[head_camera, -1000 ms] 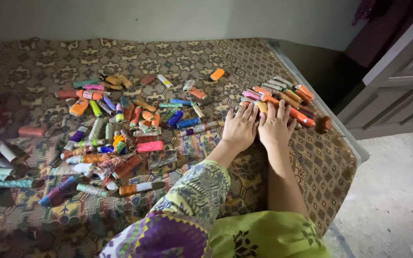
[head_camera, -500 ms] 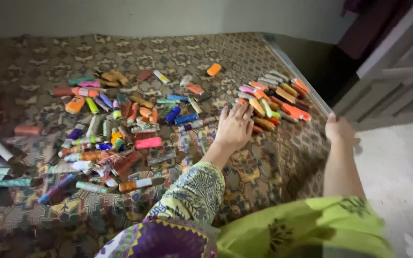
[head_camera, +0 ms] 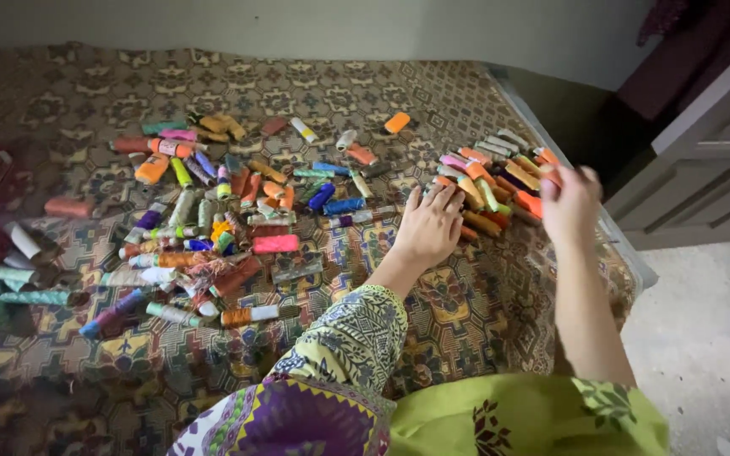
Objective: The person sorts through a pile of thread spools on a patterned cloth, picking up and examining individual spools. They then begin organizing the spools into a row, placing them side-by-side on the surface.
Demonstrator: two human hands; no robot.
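Right hand [head_camera: 569, 203] motion-blurred, grip unclear.

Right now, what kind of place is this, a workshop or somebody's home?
Most likely a room in a home. Many small coloured thread spools lie scattered on a brown patterned fabric bed cover, beside a plain pale wall, a grey panelled door and a bare floor. The left hand rests among them.

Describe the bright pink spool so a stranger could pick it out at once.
Start at the patterned bedspread and find the left hand pressed flat on it. Look left of that hand, at the near edge of the big scattered pile, to the bright pink spool lying on its side. It is the only solid hot-pink one there.
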